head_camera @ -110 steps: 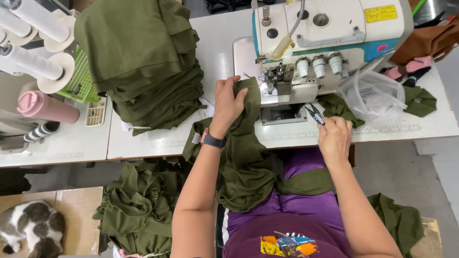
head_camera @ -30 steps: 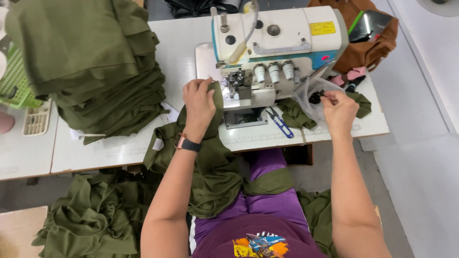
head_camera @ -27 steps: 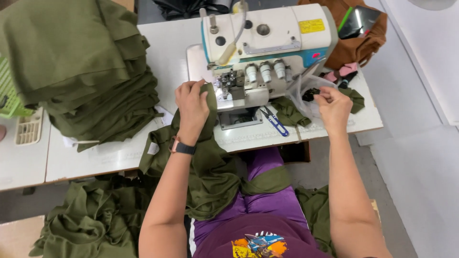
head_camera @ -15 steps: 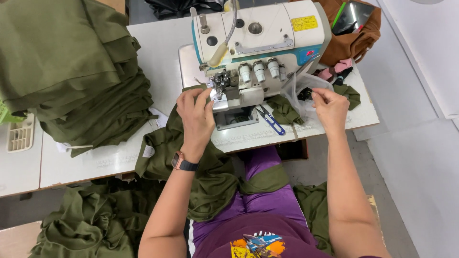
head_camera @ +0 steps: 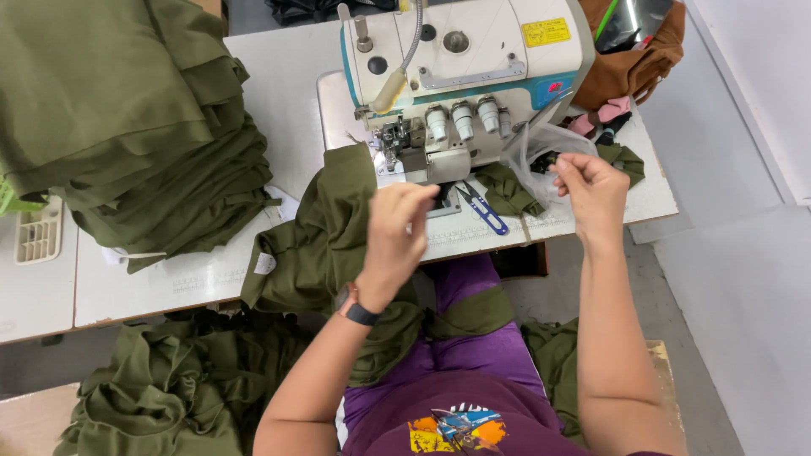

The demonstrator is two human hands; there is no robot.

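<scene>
Olive-green garment point(head_camera: 325, 232): draped over the front edge of the table point(head_camera: 279, 93), its upper end lying on the bed of the sewing machine point(head_camera: 460, 72) just left of the needle area, its lower part hanging into the person's lap. Left hand point(head_camera: 395, 241): raised above the front edge, just right of the garment, fingers curled inward with the tips drawn together; whether anything is pinched between them cannot be told; a dark watch sits on the wrist. Right hand point(head_camera: 590, 190): at the front right of the table, fingertips pressed together at the mouth of a clear plastic bag point(head_camera: 536, 156) holding small dark pieces; what exactly it grips cannot be told. Blue-handled thread snips point(head_camera: 483, 207): lying on the machine bed between the two hands. Small olive fabric scraps point(head_camera: 503, 186): beside the bag, right of the snips. White overlock sewing machine: at the back centre of the table. Tall stack of folded olive fabric point(head_camera: 127, 118): at the left end of the table. Loose heap of olive fabric point(head_camera: 160, 388): on the floor below the front left edge. Brown bag point(head_camera: 638, 59): at the back right corner.
</scene>
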